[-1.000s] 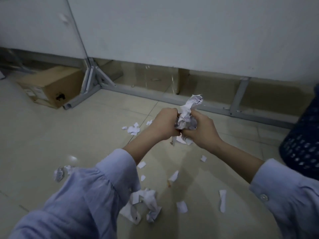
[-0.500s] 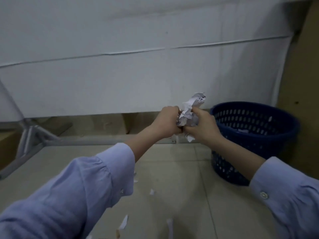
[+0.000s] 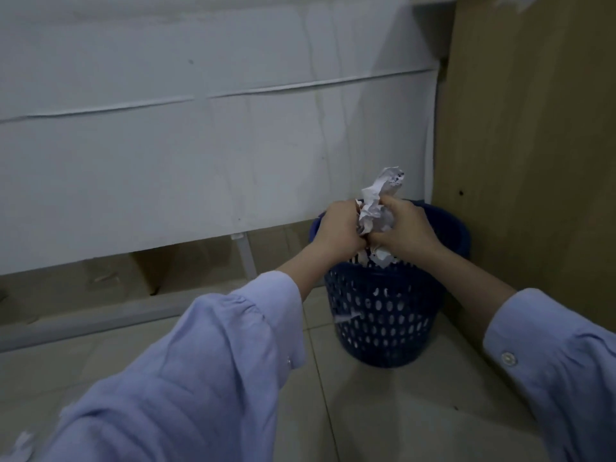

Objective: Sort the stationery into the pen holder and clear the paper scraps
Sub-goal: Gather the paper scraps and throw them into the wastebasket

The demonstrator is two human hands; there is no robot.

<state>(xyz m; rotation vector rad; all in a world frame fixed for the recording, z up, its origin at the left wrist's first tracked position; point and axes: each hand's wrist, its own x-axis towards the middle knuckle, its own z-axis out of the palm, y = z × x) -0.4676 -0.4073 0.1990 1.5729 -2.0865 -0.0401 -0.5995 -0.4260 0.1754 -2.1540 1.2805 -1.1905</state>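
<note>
Crumpled white paper wad (image 3: 373, 215), some print on top flap, squeezed btwn left hand (image 3: 336, 228) & right hand (image 3: 405, 231); tip sticking up above right fingers, ragged bits hanging below both fists. Blue perforated bin (image 3: 383, 311) upright directly under hands, w/ white scraps (image 3: 383, 260) inside near rim, just below fists.

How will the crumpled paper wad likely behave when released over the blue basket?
The paper wad looks light and soft: it is creased and squashed between the left hand and right hand. Loose bits hang below it, so it may shed scraps. Released, it probably drops into the blue basket.
</note>
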